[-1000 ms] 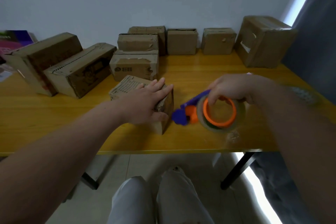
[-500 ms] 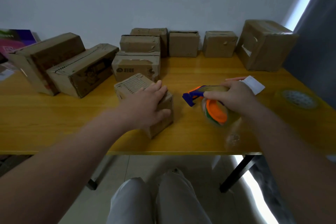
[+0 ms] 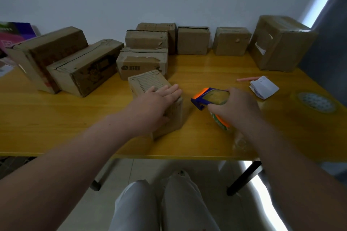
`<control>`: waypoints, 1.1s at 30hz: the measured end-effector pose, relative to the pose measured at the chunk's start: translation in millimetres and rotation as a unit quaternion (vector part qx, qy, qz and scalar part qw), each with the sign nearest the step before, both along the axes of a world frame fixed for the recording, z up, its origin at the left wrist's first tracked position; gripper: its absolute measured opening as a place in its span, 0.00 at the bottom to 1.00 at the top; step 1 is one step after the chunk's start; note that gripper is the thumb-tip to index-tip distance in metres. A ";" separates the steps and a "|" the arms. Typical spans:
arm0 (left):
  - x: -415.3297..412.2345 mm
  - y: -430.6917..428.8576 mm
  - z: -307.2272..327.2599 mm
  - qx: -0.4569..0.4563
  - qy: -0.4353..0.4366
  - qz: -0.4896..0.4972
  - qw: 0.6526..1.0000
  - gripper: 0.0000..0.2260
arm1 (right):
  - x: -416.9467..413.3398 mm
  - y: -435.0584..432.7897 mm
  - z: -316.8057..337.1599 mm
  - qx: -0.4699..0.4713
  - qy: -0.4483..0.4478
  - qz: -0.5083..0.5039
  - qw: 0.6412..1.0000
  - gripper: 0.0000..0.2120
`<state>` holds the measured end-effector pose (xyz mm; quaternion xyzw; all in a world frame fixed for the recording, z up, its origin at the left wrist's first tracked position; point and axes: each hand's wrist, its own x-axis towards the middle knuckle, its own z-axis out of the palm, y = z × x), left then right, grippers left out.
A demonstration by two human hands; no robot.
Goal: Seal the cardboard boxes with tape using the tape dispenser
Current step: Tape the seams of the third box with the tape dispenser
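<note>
The small cardboard box (image 3: 148,84) stood on the yellow table (image 3: 56,118), near its front edge, and its long axis ran from far left to near right. The left hand (image 3: 159,101) lay flat on its top with the fingers straight, pressing it down. Just beside the box on its right, not touching it, the right hand (image 3: 236,107) was clamped round the tape dispenser (image 3: 210,97). The dispenser's blue nose pointed left toward the box, and its long axis went from that nose back to the roll under the palm. I think the box was light, so a pull of the tape could drag or tip it if the press was weak. Also, the flat hand covered much of the top, so the tape could stick to the fingers.
</note>
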<state>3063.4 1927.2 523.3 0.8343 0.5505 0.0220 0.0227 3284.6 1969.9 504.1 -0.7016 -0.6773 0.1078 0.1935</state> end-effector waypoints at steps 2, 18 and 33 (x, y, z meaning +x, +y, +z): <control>-4.9 -3.0 2.0 -0.009 -0.023 -0.023 0.999 0.38 | 0.7 0.6 7.4 -0.011 -0.069 -0.006 0.998 0.25; -13.2 -5.2 10.7 -0.044 -0.139 -0.048 0.988 0.36 | 28.6 4.2 36.0 0.025 0.127 0.032 0.991 0.18; -6.9 -3.9 51.5 -0.271 -0.702 0.257 0.606 0.18 | 7.7 -15.6 44.1 0.066 0.221 0.215 0.949 0.22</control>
